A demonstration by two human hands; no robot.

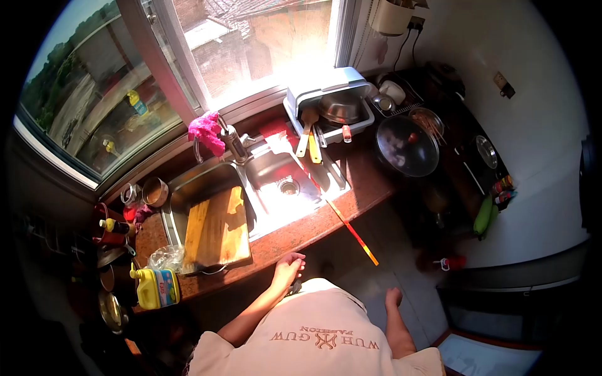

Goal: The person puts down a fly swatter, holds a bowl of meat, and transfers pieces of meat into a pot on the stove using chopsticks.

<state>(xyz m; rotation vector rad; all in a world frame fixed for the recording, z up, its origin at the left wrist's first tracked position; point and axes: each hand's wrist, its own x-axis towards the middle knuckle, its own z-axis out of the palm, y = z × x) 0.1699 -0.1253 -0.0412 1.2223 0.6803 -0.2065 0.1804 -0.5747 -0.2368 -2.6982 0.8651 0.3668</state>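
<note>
My left hand [288, 271] is just in front of the counter's edge, its fingers loosely curled with nothing visible in them. My right hand [394, 298] hangs lower by my side, over the floor, fingers curled in and apparently holding nothing. Nearest the left hand is a wooden cutting board [216, 229], lying tilted across the left sink basin [210, 177]. A long orange-red stick [351, 229] with a pale head crosses the right basin [266, 168] and juts past the counter edge. I cannot tell what kind of tool it is.
A yellow detergent jug [157, 288] stands at the counter's left end. Pink cloth [207, 133] hangs on the faucet [236, 146]. A dish rack [359, 128] with a metal bowl and spatulas stands by the window. Farther right are a dark wok [407, 146] and green bananas [484, 216].
</note>
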